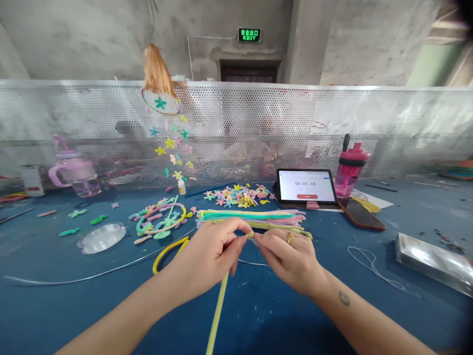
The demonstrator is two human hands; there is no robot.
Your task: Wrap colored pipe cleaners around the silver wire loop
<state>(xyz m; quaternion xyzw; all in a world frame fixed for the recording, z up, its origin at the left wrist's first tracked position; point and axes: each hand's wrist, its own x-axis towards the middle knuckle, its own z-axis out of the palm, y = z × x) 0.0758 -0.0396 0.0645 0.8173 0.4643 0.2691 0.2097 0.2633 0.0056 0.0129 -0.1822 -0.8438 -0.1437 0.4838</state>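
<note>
In the middle of the view, my left hand (216, 246) is closed in a pinch on a pale yellow-green pipe cleaner (218, 313). Its long free length hangs down below the fingers toward me. A short coiled bit of it shows between my two hands' fingertips. My right hand (290, 251), with a ring on one finger, pinches at the other side of that coil; its exact grip is partly hidden. Just behind both hands lies a bundle of pastel pipe cleaners (254, 217). A thin wire (84, 277) runs along the table and passes behind my hands.
Pastel flower shapes (240, 196) are heaped behind the bundle. Left lie a pipe-cleaner hoop (185, 214), a yellow loop (158, 261) and a clear dish (101, 238). A tablet (307, 186), pink bottle (350, 170), phone (362, 214) and shiny box (436, 261) stand right.
</note>
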